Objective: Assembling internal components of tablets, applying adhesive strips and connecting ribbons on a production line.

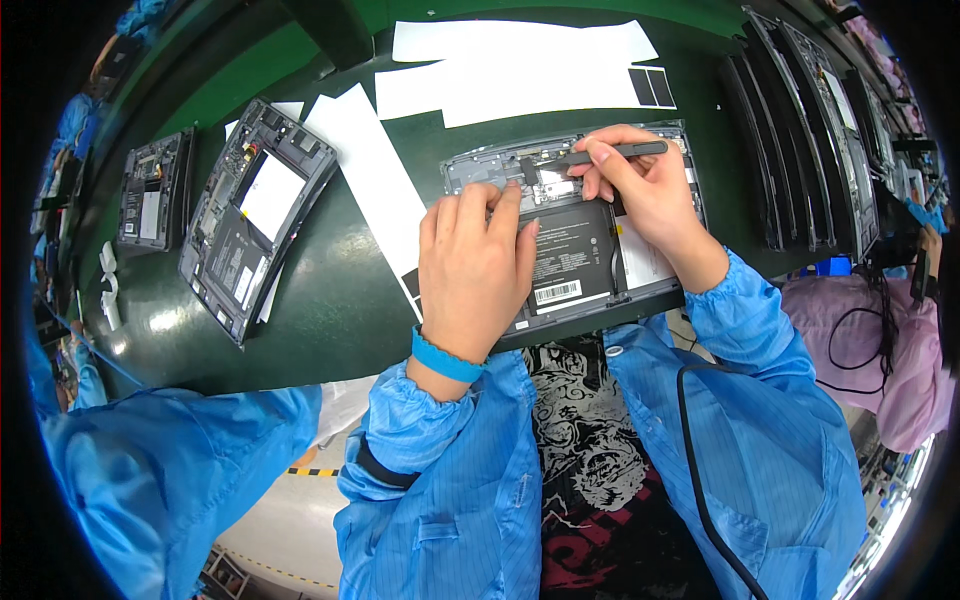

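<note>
In front of me on the green table lies an opened laptop chassis [657, 290], its black battery [575, 255] and inner boards exposed. My right hand [640, 185] is closed around dark tweezers [630, 150], which point left over the upper middle of the chassis. Just beneath their tip sits a small black piece [529, 170]; whether they touch it I cannot tell. My left hand [475, 250] rests on the chassis's left part, fingertips down on it and thumb apart over the battery edge. A blue wrist strap [446, 358] circles my left wrist.
Two more opened chassis lie at the left, a near one [225, 225] and a farther one [155, 190]. White sheets [540, 80] spread along the back. Several chassis stand upright in a row [800, 130] at the right. Co-workers sit close, a blue sleeve [190, 460] left, a pink one [850, 340] right.
</note>
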`<state>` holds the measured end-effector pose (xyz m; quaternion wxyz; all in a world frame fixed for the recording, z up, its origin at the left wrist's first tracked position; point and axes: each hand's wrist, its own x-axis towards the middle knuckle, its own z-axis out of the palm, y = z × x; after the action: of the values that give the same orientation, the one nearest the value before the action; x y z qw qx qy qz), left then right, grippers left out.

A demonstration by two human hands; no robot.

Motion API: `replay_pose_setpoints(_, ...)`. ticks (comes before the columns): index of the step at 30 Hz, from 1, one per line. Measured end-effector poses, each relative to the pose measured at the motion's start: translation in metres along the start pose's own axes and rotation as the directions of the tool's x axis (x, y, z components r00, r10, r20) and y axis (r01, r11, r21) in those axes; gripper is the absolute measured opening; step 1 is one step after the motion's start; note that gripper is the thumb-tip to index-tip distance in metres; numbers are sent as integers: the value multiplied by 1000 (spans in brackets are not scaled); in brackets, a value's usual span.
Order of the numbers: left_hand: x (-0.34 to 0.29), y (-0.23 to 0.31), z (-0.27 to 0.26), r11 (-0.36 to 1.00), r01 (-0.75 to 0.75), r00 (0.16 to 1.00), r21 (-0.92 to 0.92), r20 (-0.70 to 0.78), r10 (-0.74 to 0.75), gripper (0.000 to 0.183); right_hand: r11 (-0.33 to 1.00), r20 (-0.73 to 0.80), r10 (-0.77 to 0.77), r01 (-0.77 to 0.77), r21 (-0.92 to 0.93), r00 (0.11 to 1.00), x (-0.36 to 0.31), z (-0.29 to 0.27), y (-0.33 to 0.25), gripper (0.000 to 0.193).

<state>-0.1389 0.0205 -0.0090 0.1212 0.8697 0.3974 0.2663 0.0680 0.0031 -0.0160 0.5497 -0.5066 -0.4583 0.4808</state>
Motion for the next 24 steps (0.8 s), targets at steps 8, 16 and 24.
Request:
replay_pose_setpoints(8,5,5,2,996,-16,1000,85,4,16,39,1000,-10,-3,3,-9,1000,0,0,1,17)
replay_pose_setpoints(16,10,17,10,932,-110,993,346,86,85,57,999,-19,33,-34,-11,999,1,1,0,16)
replay_pose_setpoints(24,11,22,18,841,-258,960,477,225,166,57,999,-108,21,-26,-45,994,1,2,0,18)
